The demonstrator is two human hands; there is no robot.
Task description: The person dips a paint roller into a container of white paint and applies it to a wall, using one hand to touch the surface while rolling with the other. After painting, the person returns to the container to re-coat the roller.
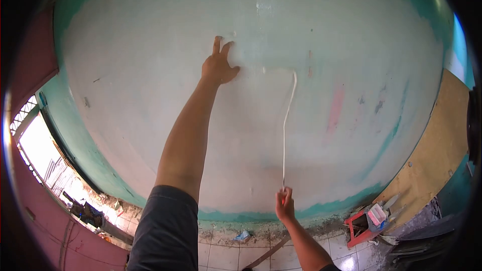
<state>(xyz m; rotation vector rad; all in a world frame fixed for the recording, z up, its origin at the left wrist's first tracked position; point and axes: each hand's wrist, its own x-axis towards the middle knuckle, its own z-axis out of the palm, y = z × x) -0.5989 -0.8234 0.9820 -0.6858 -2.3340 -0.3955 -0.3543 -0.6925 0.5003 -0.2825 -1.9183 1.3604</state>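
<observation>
My right hand (285, 206) is closed around the lower end of a paint roller (285, 135). The roller's long pale wire rod runs upward and bends left near the top. Its head lies against the wall and is so close in colour that its outline barely shows. My left hand (220, 68) is raised, fingers spread, at the wall (251, 120), left of the roller head. Whitish paint covers most of this wall, with green around the edges and pink and green streaks showing on the right.
A red stool (357, 228) with a pink-and-white item (376, 214) on it stands at lower right, near a leaning wooden board (432, 135). Blue crumpled litter (242, 236) lies on the tiled floor (226, 256). A bright opening (40, 140) is at left.
</observation>
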